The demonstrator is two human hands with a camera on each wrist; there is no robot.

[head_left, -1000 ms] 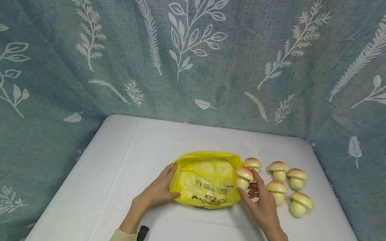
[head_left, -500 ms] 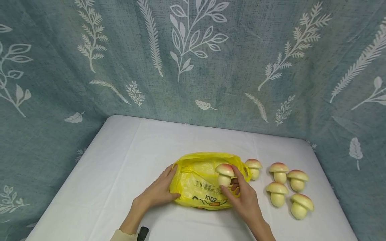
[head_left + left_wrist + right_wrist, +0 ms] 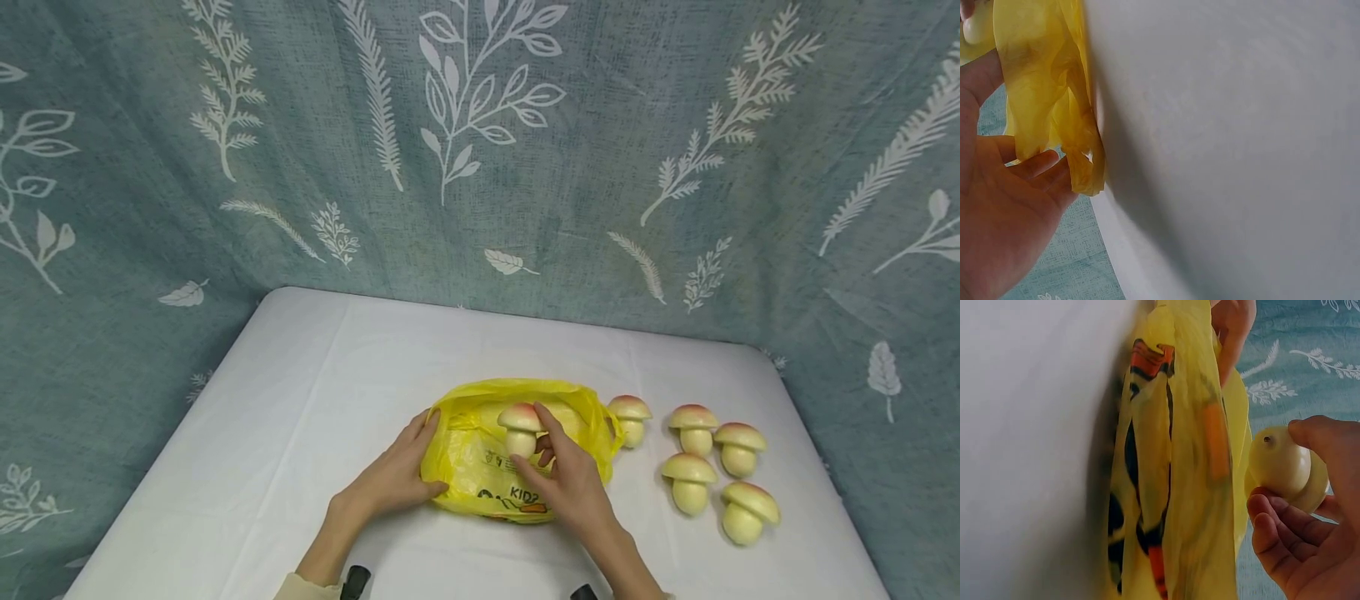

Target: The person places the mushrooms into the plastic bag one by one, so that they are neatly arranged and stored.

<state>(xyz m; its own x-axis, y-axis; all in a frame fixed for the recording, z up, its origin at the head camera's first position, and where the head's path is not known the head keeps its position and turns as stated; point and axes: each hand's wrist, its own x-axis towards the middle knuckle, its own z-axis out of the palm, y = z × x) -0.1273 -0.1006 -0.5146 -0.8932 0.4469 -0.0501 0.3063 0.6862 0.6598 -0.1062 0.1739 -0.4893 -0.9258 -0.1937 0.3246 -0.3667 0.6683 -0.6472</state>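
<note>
A yellow plastic bag (image 3: 480, 492) with printed lettering lies on the white table, its mouth spread wide. At its left rim my left hand (image 3: 401, 467) holds the plastic; in the left wrist view, yellow film hangs between the thumb and fingers (image 3: 1035, 165). Over the bag's mouth, my right hand (image 3: 566, 475) grips a toy mushroom (image 3: 520, 418) with a pale stem and a reddish cap. From the right wrist view, the mushroom's rounded stem end (image 3: 1279, 459) shows a small dark hole, with thumb and fingers around it. The bag's bottom is partly hidden behind the right hand.
Several similar mushrooms stand right of the bag, among them one (image 3: 630, 421) close by its right handle and one (image 3: 746, 512) nearest the front. A patterned blue-green curtain (image 3: 480, 250) hangs behind the white table (image 3: 360, 350).
My right hand has carried the mushroom leftward, from beside the bag's right rim to over its mouth. The left hand stays at the left rim.
</note>
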